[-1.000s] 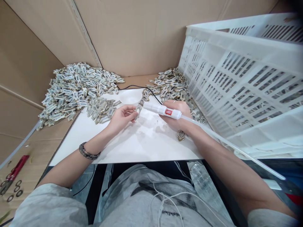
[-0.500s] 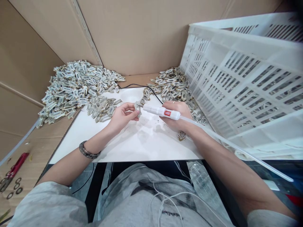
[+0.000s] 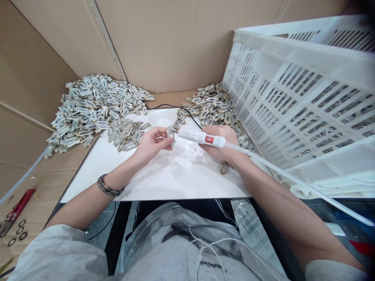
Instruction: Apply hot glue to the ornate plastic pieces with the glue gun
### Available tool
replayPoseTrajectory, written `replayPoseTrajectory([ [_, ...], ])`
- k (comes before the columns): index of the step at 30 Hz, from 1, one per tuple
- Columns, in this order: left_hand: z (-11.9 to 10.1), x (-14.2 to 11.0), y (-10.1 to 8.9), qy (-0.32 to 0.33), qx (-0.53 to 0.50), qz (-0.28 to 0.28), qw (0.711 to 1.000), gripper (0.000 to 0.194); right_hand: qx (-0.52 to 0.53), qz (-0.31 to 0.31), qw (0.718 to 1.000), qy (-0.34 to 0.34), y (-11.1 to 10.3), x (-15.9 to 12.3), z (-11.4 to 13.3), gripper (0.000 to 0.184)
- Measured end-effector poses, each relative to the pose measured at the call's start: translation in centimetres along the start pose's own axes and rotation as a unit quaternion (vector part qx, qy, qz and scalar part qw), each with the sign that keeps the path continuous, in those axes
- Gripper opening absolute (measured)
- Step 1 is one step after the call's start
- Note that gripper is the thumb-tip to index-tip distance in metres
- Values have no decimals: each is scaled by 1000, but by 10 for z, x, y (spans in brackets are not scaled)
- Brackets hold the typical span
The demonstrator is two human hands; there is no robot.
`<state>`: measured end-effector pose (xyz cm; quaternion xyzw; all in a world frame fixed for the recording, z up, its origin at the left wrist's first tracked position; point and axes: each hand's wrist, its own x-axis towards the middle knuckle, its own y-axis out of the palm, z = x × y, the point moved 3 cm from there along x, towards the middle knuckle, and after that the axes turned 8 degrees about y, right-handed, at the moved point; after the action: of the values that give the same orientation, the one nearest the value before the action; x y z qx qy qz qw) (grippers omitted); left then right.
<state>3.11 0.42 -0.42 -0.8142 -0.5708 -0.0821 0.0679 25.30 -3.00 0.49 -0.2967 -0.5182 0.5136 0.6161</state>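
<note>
My left hand (image 3: 154, 144) pinches a small ornate metal frame piece (image 3: 171, 137) between thumb and fingers, held above the white board (image 3: 140, 183). In my right hand (image 3: 219, 142) is a white pen-shaped tool (image 3: 191, 136) with a red window on its body and a clear tube (image 3: 278, 175) trailing from its rear end. Its thin dark tip is at the frame piece; whether it touches cannot be made out. Under the right wrist lies a dark-patterned frame piece (image 3: 225, 167). Behind the hands sits a shallow white dish (image 3: 162, 117).
A large heap of frame pieces (image 3: 93, 105) fills the back left, with a smaller pile (image 3: 125, 134) before it. Another pile (image 3: 213, 103) lies back right, beside a white slatted crate (image 3: 293, 97). Red-handled scissors (image 3: 20, 207) and several dark rings lie far left. Cardboard walls stand behind.
The white tool has shifted slightly right and its body has turned a little in my right hand. My left hand and its frame piece stay almost still.
</note>
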Motion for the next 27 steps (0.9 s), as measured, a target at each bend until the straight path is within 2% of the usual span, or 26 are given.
replayPoseTrajectory([
  [6,2,0,1,-51,-75,-3,996,46,7,-9,1000,3,-2,0,1,17],
  [12,5,0,3,-100,-134,14,986,43,37,-19,999,-21,-2,-1,1,18],
  [20,4,-5,7,-80,-29,83,993,37,46,-28,998,-22,-1,0,0,17],
  [27,7,-6,7,-109,19,74,991,35,39,-30,999,-8,-5,0,2,19],
])
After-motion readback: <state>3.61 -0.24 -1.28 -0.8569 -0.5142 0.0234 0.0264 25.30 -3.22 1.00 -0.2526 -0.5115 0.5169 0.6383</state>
